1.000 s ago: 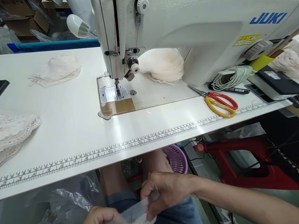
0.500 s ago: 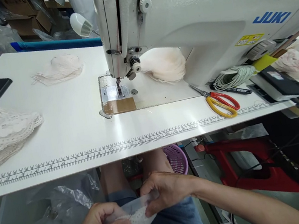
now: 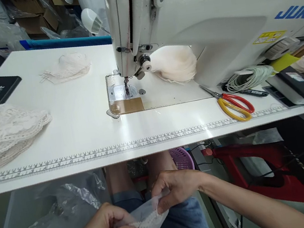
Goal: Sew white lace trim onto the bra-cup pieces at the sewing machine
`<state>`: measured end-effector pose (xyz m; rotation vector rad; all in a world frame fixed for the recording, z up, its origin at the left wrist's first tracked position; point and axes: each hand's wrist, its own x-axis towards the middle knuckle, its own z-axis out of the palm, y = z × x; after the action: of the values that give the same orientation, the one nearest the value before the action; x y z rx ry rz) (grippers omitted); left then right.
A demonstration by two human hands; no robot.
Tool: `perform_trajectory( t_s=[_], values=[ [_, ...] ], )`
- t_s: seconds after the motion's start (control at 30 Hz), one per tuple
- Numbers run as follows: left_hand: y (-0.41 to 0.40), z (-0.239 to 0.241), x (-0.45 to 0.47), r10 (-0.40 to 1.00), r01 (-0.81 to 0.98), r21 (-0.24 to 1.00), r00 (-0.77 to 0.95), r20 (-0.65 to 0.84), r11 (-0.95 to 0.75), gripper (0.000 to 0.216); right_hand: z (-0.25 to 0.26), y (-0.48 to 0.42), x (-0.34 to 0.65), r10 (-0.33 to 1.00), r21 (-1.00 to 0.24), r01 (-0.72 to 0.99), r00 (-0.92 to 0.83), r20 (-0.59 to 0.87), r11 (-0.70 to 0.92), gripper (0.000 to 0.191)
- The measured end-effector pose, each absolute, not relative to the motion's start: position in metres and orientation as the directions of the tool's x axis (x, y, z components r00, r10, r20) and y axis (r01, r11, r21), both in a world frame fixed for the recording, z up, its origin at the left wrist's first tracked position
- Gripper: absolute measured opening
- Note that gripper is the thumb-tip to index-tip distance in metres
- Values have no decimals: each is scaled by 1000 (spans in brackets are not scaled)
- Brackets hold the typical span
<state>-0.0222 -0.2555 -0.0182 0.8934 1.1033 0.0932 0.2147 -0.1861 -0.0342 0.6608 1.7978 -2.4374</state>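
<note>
**Sheer white piece (image 3: 151, 223) sitting between two pinches, low in the frame**

At the lower centre, we are seeing the left hand (image 3: 109, 226) gripping one end of the piece, its thumb pressing on top and its other fingers curling behind. The right hand (image 3: 175, 190) is pinching the opposite end between thumb and fingers. A lacy band is running across the cloth between them. The piece is hanging over the denim lap (image 3: 183, 221); we cannot tell whether it is resting there.

We are judging the thin cloth as prone to puckering or stretching if the hands pull unevenly. If either pinch loosens, that end could flop and fold the band over. A dropped piece could slide off the lap, perhaps toward the clear plastic bag (image 3: 56, 223) at lower left or the purple basket (image 3: 182, 158) just right of centre.

Farther out, the scissors (image 3: 234, 106) are lying at centre right, handles near the front edge of the white table (image 3: 79, 118); a careless sweep of the right forearm could knock them off. A lace-edged stack (image 3: 3, 131) is spreading at the left, and the sewing machine (image 3: 211, 14) is filling the upper right.
</note>
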Motion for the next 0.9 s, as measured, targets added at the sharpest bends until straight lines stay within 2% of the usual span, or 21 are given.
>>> perform_trajectory(
  t_s=[0.2,0.33,0.37,0.4,0.43,0.5,0.53,0.6,0.7,0.77,0.8,0.87,0.9],
  values=[
    [-258,-20,-23,530,341,656,397,-750,673,37,-30,-191,205,344,-955,238,-894,-287,-178,31],
    [-259,-21,-28,522,384,648,388,-759,658,36,-33,-188,202,285,-951,264,-910,-300,-158,26],
    [-259,-21,-29,522,379,650,391,-758,658,37,-32,-189,201,307,-950,300,-900,-310,-81,22],
    [-258,-20,-29,525,358,655,400,-751,665,39,-30,-192,200,384,-934,355,-869,-311,48,19],
    [-258,-20,-28,535,322,663,405,-742,676,42,-28,-196,197,500,-881,424,-821,-276,210,17],
    [-255,-20,-24,577,205,671,373,-727,713,49,-24,-212,189,719,-663,561,-693,-50,495,18],
    [-254,-19,-20,599,126,669,348,-721,732,52,-24,-222,184,733,-569,572,-675,83,591,22],
    [-250,-19,-11,631,-65,640,276,-725,765,54,-29,-243,173,652,-442,504,-695,302,742,38],
    [-246,-18,2,592,-303,544,92,-801,782,53,-46,-261,156,681,-294,619,-605,413,728,34],
    [-246,-18,3,519,-389,483,-15,-855,785,53,-53,-259,151,713,-341,638,-522,468,690,28],
    [-246,-18,1,492,-412,458,-26,-870,788,54,-53,-255,152,704,-390,590,-537,464,707,27],
    [-248,-17,-8,495,-375,449,30,-868,811,55,-48,-242,160,670,-545,419,-609,424,726,29],
    [-250,-17,-14,512,-290,470,88,-855,834,53,-44,-236,165,683,-656,349,-636,359,669,28]
  ],
)
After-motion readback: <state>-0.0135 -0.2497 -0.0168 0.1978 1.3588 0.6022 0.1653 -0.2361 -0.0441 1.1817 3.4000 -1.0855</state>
